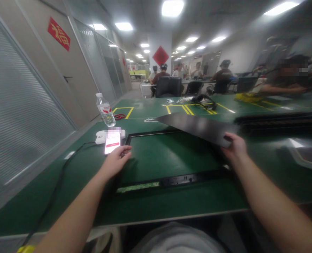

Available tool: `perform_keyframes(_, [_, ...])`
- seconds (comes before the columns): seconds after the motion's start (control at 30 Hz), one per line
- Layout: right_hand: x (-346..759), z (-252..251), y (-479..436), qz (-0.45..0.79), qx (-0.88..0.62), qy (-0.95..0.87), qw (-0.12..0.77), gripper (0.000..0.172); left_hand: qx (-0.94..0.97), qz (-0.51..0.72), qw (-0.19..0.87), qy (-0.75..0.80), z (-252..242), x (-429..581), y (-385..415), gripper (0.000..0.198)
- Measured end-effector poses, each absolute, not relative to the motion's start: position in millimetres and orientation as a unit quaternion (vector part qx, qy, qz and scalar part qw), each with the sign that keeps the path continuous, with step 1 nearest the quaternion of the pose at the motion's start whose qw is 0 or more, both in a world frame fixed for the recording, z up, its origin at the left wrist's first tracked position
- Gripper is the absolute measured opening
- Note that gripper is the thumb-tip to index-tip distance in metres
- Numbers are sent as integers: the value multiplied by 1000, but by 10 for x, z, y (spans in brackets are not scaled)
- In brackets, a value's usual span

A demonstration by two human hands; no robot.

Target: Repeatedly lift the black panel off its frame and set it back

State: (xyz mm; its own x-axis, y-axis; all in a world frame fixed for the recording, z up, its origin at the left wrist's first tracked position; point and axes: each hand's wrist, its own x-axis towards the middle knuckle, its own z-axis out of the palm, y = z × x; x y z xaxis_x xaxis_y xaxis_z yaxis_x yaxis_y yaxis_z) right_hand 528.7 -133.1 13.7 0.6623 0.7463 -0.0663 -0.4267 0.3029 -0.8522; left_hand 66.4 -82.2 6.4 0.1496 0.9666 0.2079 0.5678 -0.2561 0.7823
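A thin dark panel (195, 125) is tilted above the table, its right end pinched in my right hand (236, 149). Beneath it a black rectangular frame (192, 177) lies on the green tabletop; a greenish strip shows along the left part of its near bar. My left hand (117, 160) is at the frame's left side with fingers curled around the bar, part of which it hides. Just beyond that hand, a lit phone (112, 142) leans on a white block (100, 137).
A water bottle (106, 110) and red-handled scissors (119, 116) stand and lie at the back left. A black cable (63, 168) crosses the left side. Long black parts (277, 122) and a clear-edged tray (307, 154) lie at right. Headphones (198, 99) lie farther back. People sit beyond.
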Motion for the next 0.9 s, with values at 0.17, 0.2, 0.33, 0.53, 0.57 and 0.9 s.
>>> perform_keyframes(0.17, [5248,222,-1425,428,-468,-108,766,16,545,477,430,539,115,741,-861,33])
perform_keyframes(0.2, [5243,239,-1442,442,-475,-104,754,15,503,500,464,530,140,761,-876,32])
perform_keyframes(0.33, [5229,288,-1493,466,-513,-99,714,13,364,545,581,482,282,805,-927,17])
perform_keyframes(0.53, [5239,239,-1490,482,-544,-125,675,10,303,533,635,469,421,785,-957,13])
perform_keyframes(0.57, [5234,231,-1487,479,-552,-133,670,8,307,527,639,469,428,783,-966,12])
perform_keyframes(0.9, [5101,238,-1516,573,-574,-200,550,18,308,546,633,455,450,734,-981,26])
